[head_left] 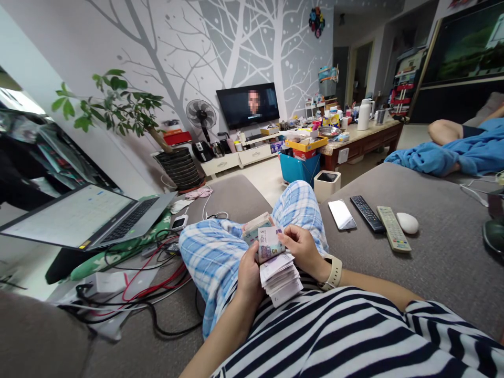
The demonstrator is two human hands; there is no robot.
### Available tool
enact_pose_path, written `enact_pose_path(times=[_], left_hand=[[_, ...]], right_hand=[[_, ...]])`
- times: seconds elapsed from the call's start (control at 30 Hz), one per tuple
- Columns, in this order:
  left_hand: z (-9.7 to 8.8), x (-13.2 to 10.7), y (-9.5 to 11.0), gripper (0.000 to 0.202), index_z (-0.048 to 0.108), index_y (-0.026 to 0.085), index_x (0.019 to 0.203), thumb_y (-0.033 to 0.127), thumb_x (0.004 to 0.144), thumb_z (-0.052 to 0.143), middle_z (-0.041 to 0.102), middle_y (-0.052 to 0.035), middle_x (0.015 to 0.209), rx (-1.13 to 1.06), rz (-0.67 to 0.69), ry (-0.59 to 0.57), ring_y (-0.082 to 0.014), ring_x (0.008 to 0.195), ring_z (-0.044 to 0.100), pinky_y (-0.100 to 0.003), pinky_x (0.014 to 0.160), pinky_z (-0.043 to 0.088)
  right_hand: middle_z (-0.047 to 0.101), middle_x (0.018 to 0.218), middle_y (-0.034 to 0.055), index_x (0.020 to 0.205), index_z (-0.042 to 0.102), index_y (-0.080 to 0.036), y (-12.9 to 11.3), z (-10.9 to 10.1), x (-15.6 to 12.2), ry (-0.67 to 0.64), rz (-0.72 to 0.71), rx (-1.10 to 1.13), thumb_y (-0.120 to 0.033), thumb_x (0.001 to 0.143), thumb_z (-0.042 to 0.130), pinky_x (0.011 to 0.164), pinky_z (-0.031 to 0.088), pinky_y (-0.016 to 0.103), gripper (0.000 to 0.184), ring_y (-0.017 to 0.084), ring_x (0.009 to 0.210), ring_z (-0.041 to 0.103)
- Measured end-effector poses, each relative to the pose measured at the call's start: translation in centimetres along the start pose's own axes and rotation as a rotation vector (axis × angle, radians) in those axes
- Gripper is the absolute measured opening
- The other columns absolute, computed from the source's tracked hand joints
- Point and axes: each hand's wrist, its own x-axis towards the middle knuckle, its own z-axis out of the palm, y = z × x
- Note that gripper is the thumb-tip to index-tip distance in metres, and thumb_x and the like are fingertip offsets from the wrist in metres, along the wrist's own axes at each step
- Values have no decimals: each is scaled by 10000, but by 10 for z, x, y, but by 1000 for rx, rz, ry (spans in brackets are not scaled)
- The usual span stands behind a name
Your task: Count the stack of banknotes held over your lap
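I sit on a grey sofa [433, 247] with my legs in blue plaid trousers [212, 252] stretched ahead. My left hand [249, 275] is closed around a thick stack of banknotes [277, 275] held over my lap. My right hand [302, 247], with a pale watch on its wrist, pinches the top note [270, 242], a purple five, lifted off the front of the stack. More notes fan out behind it toward my knee.
A phone [342, 214], two remotes [368, 213] and a white mouse [407, 222] lie on the sofa to my right. An open laptop [84, 216] and tangled cables [149, 283] sit left. Another person's legs [447, 131] rest under a blue blanket far right. A TV [248, 105] plays ahead.
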Motion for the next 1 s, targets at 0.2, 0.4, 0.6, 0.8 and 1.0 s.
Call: enact_pose_path(times=[0.2, 0.4, 0.6, 0.8, 1.0], left_hand=[[-3, -4, 2, 135, 725, 152, 689, 231, 650, 623, 729, -48, 745, 172, 148, -42, -187, 702, 595, -273, 677, 485], [-3, -6, 5, 148, 708, 143, 618, 224, 650, 588, 692, -41, 676, 252, 182, -24, -162, 639, 523, -253, 613, 445], [-1, -8, 7, 159, 711, 139, 631, 236, 650, 587, 690, -43, 685, 228, 152, -12, -161, 635, 516, -258, 615, 438], [1, -10, 8, 144, 693, 145, 599, 236, 636, 588, 665, -38, 636, 191, 126, -10, -160, 619, 496, -258, 602, 431], [3, -10, 12, 107, 677, 151, 545, 206, 589, 596, 640, -34, 595, 204, 119, -27, -168, 612, 499, -262, 588, 433]], right_hand=[[483, 621, -26, 668, 530, -191, -5, 0, -4, -41, -23, 81, -359, 858, 563, 566, 358, 259, 255, 130, 590, 427], [507, 649, -21, 706, 560, -183, -4, 0, -4, -64, -19, 120, -361, 862, 563, 573, 368, 252, 237, 126, 601, 441], [544, 685, -14, 774, 588, -177, -3, 1, -4, -78, -13, 182, -352, 861, 570, 576, 378, 250, 197, 129, 617, 477], [549, 685, -14, 773, 591, -177, -3, 1, -4, -89, -15, 195, -357, 865, 571, 571, 377, 247, 204, 126, 613, 477], [550, 693, -12, 778, 599, -174, -4, 1, -4, -84, -24, 210, -351, 870, 565, 583, 382, 247, 202, 127, 626, 479]])
